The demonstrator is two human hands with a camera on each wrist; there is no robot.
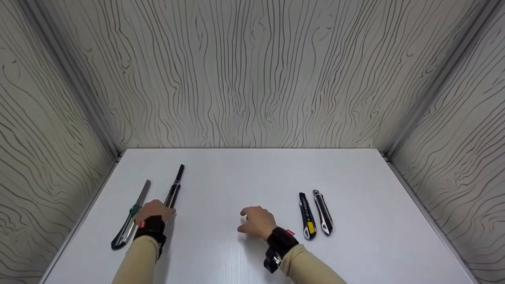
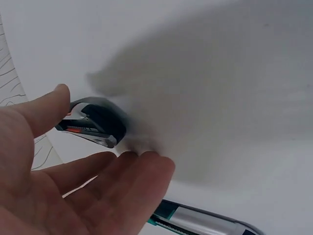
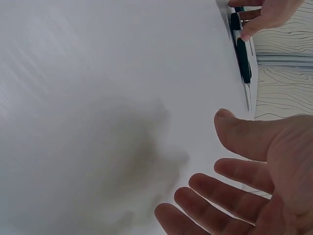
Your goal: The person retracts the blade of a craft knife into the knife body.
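My left hand (image 1: 153, 211) is at the handle end of a dark utility knife (image 1: 172, 195) whose black blade is extended toward the back. In the left wrist view, this knife's butt end (image 2: 100, 122) shows between my thumb and my nearly straight fingers, which stand apart from each other. Beside the same hand, on its left, lies a silver and green utility knife (image 1: 130, 225) with its blade out, partly covered by the hand. My right hand (image 1: 258, 221) hovers over the middle of the table, fingers spread and holding nothing.
A black and yellow utility knife (image 1: 307, 217) and a dark, silver-edged utility knife (image 1: 324, 213) lie side by side to the right of my right hand. Wood-patterned panels (image 1: 244, 79) enclose the white table (image 1: 244, 173) at the back and both sides.
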